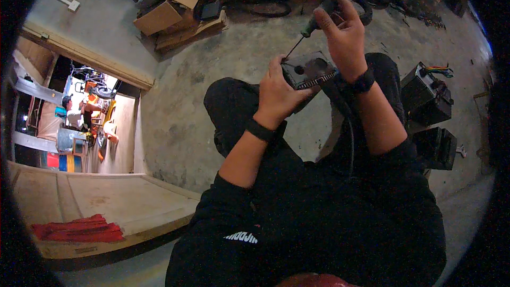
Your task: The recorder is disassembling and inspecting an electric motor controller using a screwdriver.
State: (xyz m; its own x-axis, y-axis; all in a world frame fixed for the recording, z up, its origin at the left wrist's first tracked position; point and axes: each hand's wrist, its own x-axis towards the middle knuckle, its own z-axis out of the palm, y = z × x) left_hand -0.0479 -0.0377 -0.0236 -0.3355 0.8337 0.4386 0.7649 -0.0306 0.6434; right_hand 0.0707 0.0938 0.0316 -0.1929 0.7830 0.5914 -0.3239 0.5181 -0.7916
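Note:
My left hand is closed around the side of a small grey metal box with dark round spots on its face and a row of slots along its near edge. It holds the box over the gap between my knees. In my right hand is a screwdriver with a dark green handle, gripped near its top end. The thin shaft slants down to the left. Its tip reaches the box's far left corner, beside my left fingers; whether it sits in a screw is too small to tell.
On the floor at right stand a metal case with coloured wires and a black box. Opened cardboard boxes and black cables and tyres lie along the far wall. At left, a red cloth rests on a wooden door panel by an open doorway.

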